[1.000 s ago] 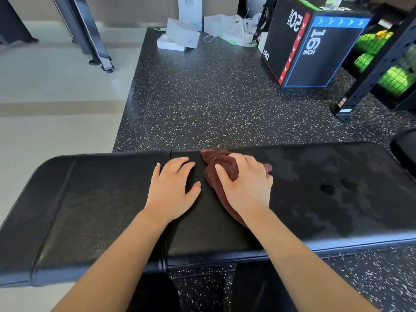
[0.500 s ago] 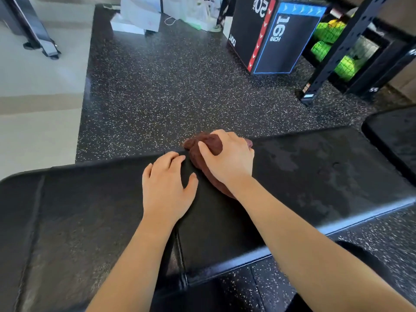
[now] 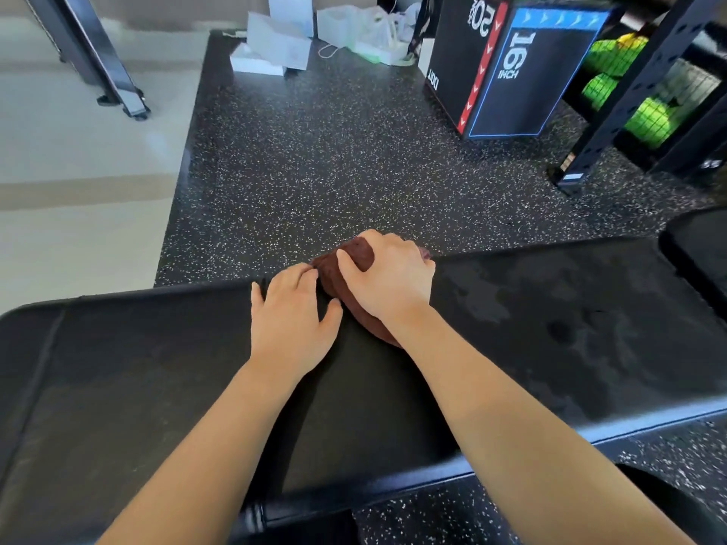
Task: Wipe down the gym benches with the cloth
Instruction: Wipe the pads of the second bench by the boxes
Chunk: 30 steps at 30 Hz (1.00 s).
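The right hand point(image 3: 393, 283) is gripping the bunched brown cloth point(image 3: 354, 255) at the far edge of the black padded desk point(image 3: 550, 328), just above the middle of the frame. Its fingers point(image 3: 389, 241) are curling close together over the top of the bundle and down its far side. The thumb is pressing into the cloth's left flank, and a flap of cloth is poking out beneath the wrist. The left hand point(image 3: 293, 322) is lying flat on the desk just left of the cloth, fingers straight and slightly spread, fingertips reaching right up to the cloth's edge. Dull mottled patches are showing on the desk towards the right. A black box point(image 3: 511, 72) marked 16 INCH is standing on the speckled floor point(image 3: 334, 171) at the upper right
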### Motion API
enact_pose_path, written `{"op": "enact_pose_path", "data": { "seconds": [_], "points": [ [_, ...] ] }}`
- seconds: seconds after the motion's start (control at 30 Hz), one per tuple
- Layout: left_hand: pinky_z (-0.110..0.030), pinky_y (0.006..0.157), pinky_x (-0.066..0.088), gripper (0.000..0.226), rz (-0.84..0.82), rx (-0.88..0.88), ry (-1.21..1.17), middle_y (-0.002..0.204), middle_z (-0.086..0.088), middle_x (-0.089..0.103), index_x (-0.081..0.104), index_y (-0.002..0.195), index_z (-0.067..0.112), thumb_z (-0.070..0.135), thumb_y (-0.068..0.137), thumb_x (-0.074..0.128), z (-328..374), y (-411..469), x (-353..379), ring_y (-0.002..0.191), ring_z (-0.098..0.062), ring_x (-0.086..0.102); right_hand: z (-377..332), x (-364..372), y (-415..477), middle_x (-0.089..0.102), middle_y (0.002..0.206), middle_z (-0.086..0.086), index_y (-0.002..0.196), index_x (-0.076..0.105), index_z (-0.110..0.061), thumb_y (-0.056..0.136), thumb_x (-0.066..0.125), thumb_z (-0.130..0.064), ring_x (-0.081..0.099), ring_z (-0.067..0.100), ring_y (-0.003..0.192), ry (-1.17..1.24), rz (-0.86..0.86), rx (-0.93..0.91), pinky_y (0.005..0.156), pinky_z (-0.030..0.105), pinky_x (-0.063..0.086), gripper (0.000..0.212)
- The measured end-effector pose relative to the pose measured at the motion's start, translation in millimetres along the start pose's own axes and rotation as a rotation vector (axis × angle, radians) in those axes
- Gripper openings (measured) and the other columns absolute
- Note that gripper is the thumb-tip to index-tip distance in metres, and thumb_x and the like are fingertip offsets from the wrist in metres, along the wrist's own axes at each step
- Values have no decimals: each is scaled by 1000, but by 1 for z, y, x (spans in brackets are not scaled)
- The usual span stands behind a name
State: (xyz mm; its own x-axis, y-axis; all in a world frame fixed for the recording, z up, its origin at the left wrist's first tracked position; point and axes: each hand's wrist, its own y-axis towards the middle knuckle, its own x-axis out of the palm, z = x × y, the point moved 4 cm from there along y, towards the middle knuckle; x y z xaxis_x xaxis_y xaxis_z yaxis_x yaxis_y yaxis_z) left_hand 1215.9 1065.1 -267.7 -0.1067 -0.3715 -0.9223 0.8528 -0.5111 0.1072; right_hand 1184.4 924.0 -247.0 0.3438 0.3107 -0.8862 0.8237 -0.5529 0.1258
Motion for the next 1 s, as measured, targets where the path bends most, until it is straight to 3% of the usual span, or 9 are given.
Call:
{"op": "enact_pose_path", "data": {
  "seconds": [0.3, 0.5, 0.8, 1.0],
  "points": [
    [-52, 113, 7, 49, 108, -138, 15, 137, 0, 43, 49, 128, 18, 45, 88, 47, 45, 6, 25, 131, -21, 32, 118, -59, 25, 61, 110, 1, 111, 56, -31, 90, 45, -55, 52, 28, 106, -70, 65, 117, 86, 44, 36, 34],
    [-49, 114, 6, 47, 125, -144, 20, 135, 2, 44, 51, 126, 20, 46, 87, 49, 47, 8, 23, 130, -19, 34, 94, -43, 27, 60, 106, -1, 109, 56, -30, 88, 46, -56, 53, 28, 102, -34, 3, -1, 85, 43, 38, 34],
    [-51, 113, 12, 46, 94, -143, 76, 136, 0, 45, 50, 126, 20, 45, 88, 49, 48, 8, 22, 129, -23, 36, 96, -46, 11, 59, 113, -8, 113, 56, -37, 87, 46, -57, 51, 22, 109, 61, -72, -137, 89, 43, 37, 34],
    [-57, 102, 31, 40, 143, -81, 87, 128, -9, 53, 58, 119, 14, 37, 87, 51, 66, -1, 26, 119, -32, 46, 145, -76, -56, 61, 112, -14, 107, 61, -36, 84, 50, -57, 53, 17, 104, 57, 109, -97, 84, 41, 40, 33]
  ]
}}
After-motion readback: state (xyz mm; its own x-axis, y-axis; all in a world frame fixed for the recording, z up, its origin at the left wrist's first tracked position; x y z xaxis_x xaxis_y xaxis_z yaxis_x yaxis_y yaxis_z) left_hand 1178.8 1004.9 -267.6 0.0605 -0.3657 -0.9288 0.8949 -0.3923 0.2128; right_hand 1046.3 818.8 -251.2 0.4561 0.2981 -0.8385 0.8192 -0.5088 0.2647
